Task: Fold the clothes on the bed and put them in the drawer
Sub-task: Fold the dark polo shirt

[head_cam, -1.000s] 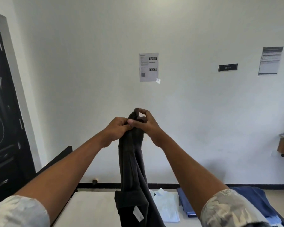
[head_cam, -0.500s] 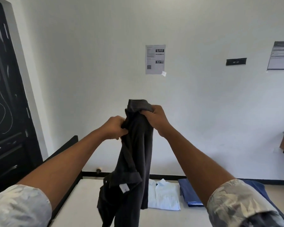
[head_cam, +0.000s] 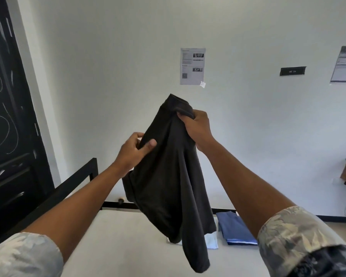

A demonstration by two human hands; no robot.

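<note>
**Dark shirt in the air, two garments already folded**

Both hands are closed on a limp dark grey knit garment held above the white bed: the right hand bunches its top edge, and the left hand pinches a side fold lower down. A folded blue cloth and a folded pale shirt lie flat on the bed. No drawer is in view, so stowing looks undone.

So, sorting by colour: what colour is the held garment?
The garment is dark charcoal; head view.
</note>
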